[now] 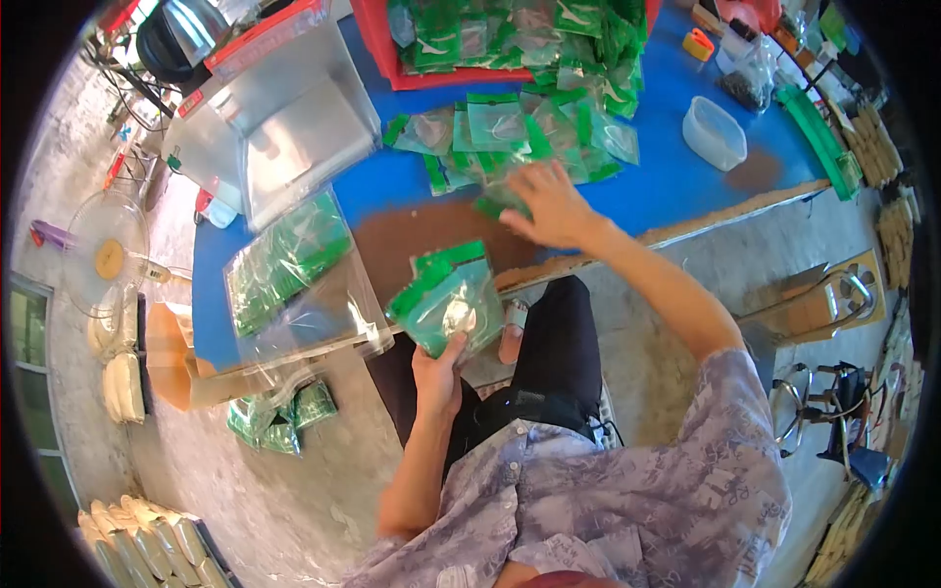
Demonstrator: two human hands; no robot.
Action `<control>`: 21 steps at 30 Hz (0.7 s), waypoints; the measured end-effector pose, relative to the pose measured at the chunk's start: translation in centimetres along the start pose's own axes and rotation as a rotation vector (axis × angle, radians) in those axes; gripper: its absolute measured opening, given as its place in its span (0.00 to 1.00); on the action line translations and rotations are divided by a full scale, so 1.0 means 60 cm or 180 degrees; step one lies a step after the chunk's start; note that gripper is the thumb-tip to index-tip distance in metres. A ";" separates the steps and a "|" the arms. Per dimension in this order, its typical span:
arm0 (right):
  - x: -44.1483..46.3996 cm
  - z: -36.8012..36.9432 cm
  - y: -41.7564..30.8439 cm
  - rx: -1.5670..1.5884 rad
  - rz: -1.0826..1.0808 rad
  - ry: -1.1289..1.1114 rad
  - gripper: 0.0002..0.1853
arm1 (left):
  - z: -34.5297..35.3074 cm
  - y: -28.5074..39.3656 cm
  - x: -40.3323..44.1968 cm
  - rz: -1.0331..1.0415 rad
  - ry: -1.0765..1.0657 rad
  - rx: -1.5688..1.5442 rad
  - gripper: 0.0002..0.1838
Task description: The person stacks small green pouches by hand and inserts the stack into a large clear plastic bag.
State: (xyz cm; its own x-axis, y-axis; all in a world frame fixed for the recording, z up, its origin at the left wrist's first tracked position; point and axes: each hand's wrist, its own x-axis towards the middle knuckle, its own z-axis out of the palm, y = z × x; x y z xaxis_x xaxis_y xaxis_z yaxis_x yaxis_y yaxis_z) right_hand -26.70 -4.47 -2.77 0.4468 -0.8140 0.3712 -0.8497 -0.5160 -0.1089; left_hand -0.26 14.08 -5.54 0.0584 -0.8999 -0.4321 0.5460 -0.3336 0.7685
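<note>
My left hand (436,377) is closed round the lower edge of a small stack of green-topped clear packets (446,284), held above my lap by the table's front edge. A pale item shows through the front packet. Over the blue table (637,201), my right hand (554,208) reaches out with its fingers spread. It is at the near edge of a loose pile of similar packets (495,125); whether the fingertips touch one is hard to see. To the left, a large clear bag (289,260) holds a row of green packets and hangs partly over the edge.
A red crate (387,64) full of packets stands at the back. Clear plastic bags (304,132) lie at the left, and a translucent tub (714,135) sits at the right. Below the table, a filled bag (284,419) lies on the floor. An orange tape dispenser (698,44) is far right.
</note>
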 end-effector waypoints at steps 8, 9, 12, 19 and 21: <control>-0.026 -0.008 -0.100 0.0648 -0.0235 -0.0108 0.19 | -0.026 0.011 -0.032 -0.0061 -0.0477 -0.0643 0.23; -0.031 -0.008 -0.124 0.0622 -0.0196 -0.0249 0.17 | -0.016 0.006 -0.027 -0.0206 -0.0591 -0.0725 0.22; -0.051 -0.003 -0.178 0.1998 -0.0378 -0.0545 0.11 | 0.007 -0.015 -0.005 -0.0688 -0.0472 -0.1200 0.21; 0.009 0.009 -0.006 -0.0552 0.1453 0.0308 0.31 | 0.004 -0.019 -0.003 -0.0496 -0.0297 -0.0996 0.22; -0.022 0.016 -0.042 -0.0529 0.0898 0.0517 0.34 | 0.002 -0.015 -0.009 -0.0292 -0.0217 -0.0825 0.22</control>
State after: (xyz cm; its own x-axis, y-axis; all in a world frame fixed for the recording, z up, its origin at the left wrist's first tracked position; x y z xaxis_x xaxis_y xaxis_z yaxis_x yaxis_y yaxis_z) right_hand -24.89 -2.36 -3.85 0.1493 -0.8583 0.4909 -0.9730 -0.2159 -0.0814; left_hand -0.87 14.83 -5.98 -0.0527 -0.8890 -0.4549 0.7425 -0.3395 0.5774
